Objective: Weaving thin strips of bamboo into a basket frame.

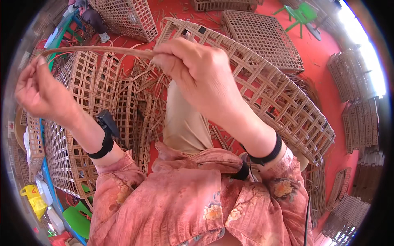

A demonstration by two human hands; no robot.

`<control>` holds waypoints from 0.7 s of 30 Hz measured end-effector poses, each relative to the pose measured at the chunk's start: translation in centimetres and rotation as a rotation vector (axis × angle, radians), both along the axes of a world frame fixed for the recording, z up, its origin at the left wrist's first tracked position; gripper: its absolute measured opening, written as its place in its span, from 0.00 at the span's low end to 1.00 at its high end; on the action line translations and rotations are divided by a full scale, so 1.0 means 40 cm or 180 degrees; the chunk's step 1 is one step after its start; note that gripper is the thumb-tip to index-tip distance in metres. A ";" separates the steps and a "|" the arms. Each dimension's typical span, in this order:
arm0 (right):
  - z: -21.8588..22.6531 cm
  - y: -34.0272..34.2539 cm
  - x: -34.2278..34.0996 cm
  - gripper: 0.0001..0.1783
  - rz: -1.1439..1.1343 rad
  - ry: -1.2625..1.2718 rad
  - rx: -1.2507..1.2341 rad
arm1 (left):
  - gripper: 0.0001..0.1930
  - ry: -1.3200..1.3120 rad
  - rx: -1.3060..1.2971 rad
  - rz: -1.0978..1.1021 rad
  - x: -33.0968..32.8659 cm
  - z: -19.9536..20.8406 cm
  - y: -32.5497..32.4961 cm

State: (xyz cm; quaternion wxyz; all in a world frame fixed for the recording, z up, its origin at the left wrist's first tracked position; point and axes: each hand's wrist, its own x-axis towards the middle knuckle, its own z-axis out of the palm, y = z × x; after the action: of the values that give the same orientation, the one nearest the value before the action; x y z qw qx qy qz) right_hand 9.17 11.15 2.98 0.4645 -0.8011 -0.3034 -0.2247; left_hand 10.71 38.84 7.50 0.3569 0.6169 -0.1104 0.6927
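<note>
A long, flat brown weaving strip stretches between my two hands, nearly level. My left hand, at the far left, pinches one end of it between thumb and fingers. Closer to the middle, my right hand grips the strip with thumb and forefinger. Beneath my right hand and forearm a large openwork woven panel slants from the top middle down to the right, partly hidden by my arm. Loose strips lie tangled between the panel and the baskets on the left.
Woven lattice baskets stand close on my left. A flat lattice piece lies on the red floor beyond the panel. Green stools are at the far right and lower left. Stacked woven pieces line the right side.
</note>
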 end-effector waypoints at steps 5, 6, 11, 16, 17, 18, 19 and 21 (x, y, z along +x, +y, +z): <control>0.015 -0.134 -0.161 0.02 -0.0217 0.0576 -0.0279 | 0.09 0.1349 -0.0291 -0.1223 0.062 -0.133 -0.213; 0.007 -0.165 -0.188 0.02 -0.0339 0.0761 -0.0388 | 0.08 0.1800 0.0000 -0.1371 0.057 -0.166 -0.257; -0.028 -0.249 -0.263 0.03 -0.1067 0.2015 0.0160 | 0.07 0.2478 0.1285 -0.1914 0.071 -0.296 -0.435; -0.061 -0.236 -0.249 0.05 -0.1386 0.2059 0.0207 | 0.09 0.2231 0.1924 -0.1659 0.057 -0.322 -0.464; -0.062 -0.233 -0.242 0.06 -0.1425 0.2095 0.0175 | 0.10 0.2374 0.1841 -0.1755 0.056 -0.321 -0.465; -0.064 -0.234 -0.234 0.06 -0.1423 0.2096 0.0180 | 0.10 0.2375 0.1845 -0.1753 0.060 -0.321 -0.461; -0.066 -0.235 -0.224 0.06 -0.1496 0.2169 0.0207 | 0.14 0.2334 0.1610 -0.1739 0.067 -0.322 -0.450; -0.076 -0.244 -0.210 0.07 -0.1558 0.2245 0.0233 | 0.17 0.2296 0.1376 -0.1712 0.069 -0.322 -0.440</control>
State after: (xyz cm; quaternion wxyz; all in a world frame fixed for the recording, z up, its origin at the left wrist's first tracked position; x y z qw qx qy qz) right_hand 0.79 1.40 -0.06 0.5009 -0.8602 0.0812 -0.0513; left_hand 13.48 21.24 -5.38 0.4023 0.8268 -0.2762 0.2798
